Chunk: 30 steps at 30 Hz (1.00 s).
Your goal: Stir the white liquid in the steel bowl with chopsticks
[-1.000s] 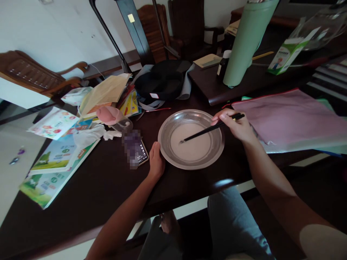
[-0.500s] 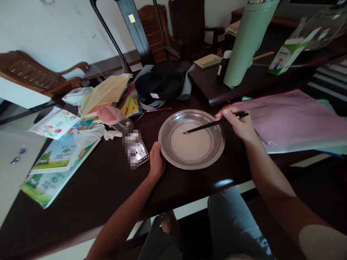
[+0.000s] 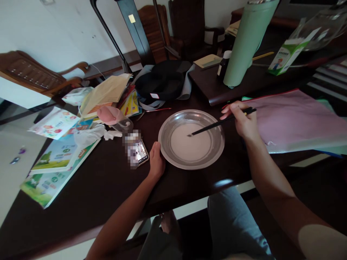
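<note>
A round metal plate [image 3: 217, 148] holding a pale liquid sits on the dark table [image 3: 108, 187]. My right hand [image 3: 242, 121] is closed round a pair of black chopsticks [image 3: 217, 125], whose tips rest in the liquid near the plate's middle. My left hand [image 3: 156, 160] lies against the plate's left rim, fingers together, with nothing in it. A phone [image 3: 139, 151] lies just left of that hand.
Books and leaflets [image 3: 58, 155] cover the table's left side, with a pink object [image 3: 110, 115] and tissue beside them. A black bag [image 3: 162, 81] lies behind the plate. A green flask [image 3: 245, 43], a dark bottle [image 3: 223, 64], a carton [image 3: 287, 54] and a pink folder [image 3: 295, 119] stand to the right.
My right hand has drawn back to the right, and the chopstick tips have moved through the liquid from the left part toward the middle. My left hand has stayed at the rim.
</note>
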Each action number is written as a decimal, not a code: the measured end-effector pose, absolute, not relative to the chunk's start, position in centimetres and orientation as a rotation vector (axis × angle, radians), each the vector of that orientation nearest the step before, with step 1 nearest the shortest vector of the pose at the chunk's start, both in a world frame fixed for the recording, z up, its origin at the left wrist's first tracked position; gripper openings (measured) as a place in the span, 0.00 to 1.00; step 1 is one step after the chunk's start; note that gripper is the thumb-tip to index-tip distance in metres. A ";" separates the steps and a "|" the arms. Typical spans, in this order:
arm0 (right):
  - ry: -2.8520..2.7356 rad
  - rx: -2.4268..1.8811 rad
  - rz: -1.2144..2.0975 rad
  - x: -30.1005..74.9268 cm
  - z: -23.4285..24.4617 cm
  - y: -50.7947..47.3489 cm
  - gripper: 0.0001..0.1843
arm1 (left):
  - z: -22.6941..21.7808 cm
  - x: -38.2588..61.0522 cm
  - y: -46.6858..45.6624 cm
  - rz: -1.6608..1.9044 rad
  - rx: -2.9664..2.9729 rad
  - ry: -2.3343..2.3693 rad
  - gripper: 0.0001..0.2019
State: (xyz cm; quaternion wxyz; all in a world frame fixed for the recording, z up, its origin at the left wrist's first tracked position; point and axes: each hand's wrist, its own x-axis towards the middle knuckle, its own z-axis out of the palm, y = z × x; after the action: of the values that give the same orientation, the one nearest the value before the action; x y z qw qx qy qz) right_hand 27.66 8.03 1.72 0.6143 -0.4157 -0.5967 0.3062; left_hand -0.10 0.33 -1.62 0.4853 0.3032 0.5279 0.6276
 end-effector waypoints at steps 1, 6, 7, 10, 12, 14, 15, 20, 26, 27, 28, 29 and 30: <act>-1.349 -0.947 0.709 27.7 1.6 8.1 0.19 | -1.6 -0.1 0.3 1.520 0.735 1.292 0.19; -1.478 -0.926 0.876 27.3 1.8 7.6 0.17 | -1.7 -0.1 0.3 1.529 0.729 1.299 0.19; -1.510 -0.927 0.880 27.2 1.8 7.4 0.16 | -1.8 -0.2 0.3 1.534 0.725 1.288 0.19; -1.496 -0.954 0.792 27.3 1.9 7.6 0.16 | -1.9 -0.2 0.3 1.530 0.722 1.276 0.19; -1.406 -0.963 0.717 27.6 1.8 7.9 0.18 | -1.9 -0.2 0.3 1.523 0.721 1.277 0.19; -1.339 -0.958 0.703 27.8 1.7 8.1 0.20 | -1.9 -0.2 0.4 1.521 0.721 1.283 0.19; -1.337 -0.954 0.731 27.8 1.6 8.0 0.20 | -1.9 -0.2 0.4 1.524 0.721 1.288 0.19; -1.562 -0.915 0.909 27.2 2.0 7.2 0.15 | -1.7 -0.1 0.4 1.531 0.731 1.298 0.18; -1.364 -0.978 0.711 27.8 1.7 8.1 0.19 | -2.0 -0.2 0.4 1.525 0.731 1.280 0.19; -1.340 -0.974 0.703 27.9 1.6 8.2 0.20 | -2.0 -0.2 0.4 1.525 0.736 1.288 0.20; -1.340 -0.966 0.715 27.9 1.6 8.2 0.20 | -2.0 -0.2 0.4 1.523 0.736 1.295 0.20; -1.362 -0.956 0.743 27.8 1.6 8.1 0.20 | -1.9 -0.2 0.4 1.521 0.733 1.301 0.20; -1.405 -0.947 0.783 27.7 1.6 7.9 0.18 | -1.9 -0.2 0.4 1.518 0.726 1.305 0.20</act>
State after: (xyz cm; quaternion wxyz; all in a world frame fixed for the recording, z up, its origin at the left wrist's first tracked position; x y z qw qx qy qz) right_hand 27.65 7.86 1.63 0.5949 -0.4078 -0.6050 0.3371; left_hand -0.18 0.37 -1.89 0.4846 0.2982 0.5361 0.6236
